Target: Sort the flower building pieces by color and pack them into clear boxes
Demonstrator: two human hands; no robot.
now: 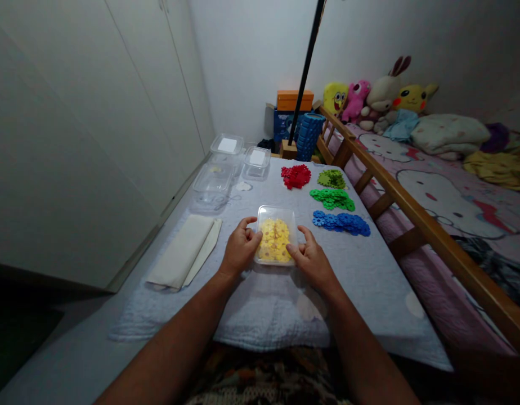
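A clear plastic box (276, 212) full of yellow flower-shaped discs (274, 239) sits on the pale blue quilt (370, 281) in front of me. My left hand (240, 248) grips the box's left side with curled fingers. My right hand (311, 256) holds its right side near the front corner. Beyond the box lie separate piles of discs: a red pile (296, 175), a light green pile (331, 179), a darker green pile (332, 198) and a blue pile (342, 222).
Several empty clear containers (213, 185) and lidded ones (257, 161) stand at the far left. A folded cream cloth (184, 251) lies to my left. A wooden bed rail (412, 211) runs along the right, with plush toys (382, 93) behind. White cabinet doors (74, 140) line the left.
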